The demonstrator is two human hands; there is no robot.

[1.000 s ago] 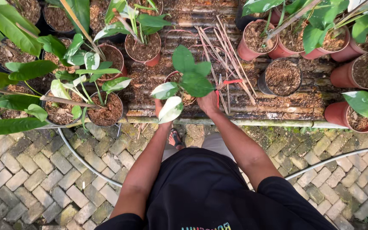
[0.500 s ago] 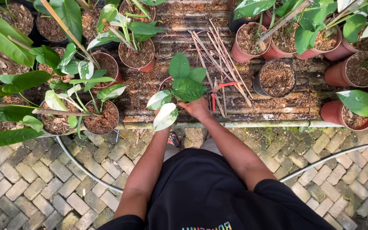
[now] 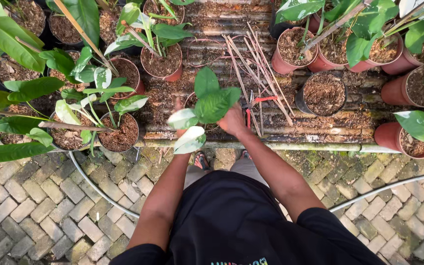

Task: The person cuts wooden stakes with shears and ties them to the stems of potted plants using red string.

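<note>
Both hands at the rim of a small potted plant [image 3: 207, 100] on the bench edge.

Fingers largely hidden under the leaves — grip state of the left hand [image 3: 179, 115] and right hand [image 3: 232, 120] cannot be told, though each lies against a side of the pot. Best done by steadying the pot evenly from both sides, keeping pressure low on the rim and off the stems, leaves left free. Plant at the near edge of the slatted bench [image 3: 320, 132], between the terracotta pot [image 3: 121, 132] on the left and the red-handled pruners [image 3: 251, 110] plus bundle of thin stakes [image 3: 256, 64] on the right. Long axis upright, toward the camera — pale leaves leaning toward the body.
</note>
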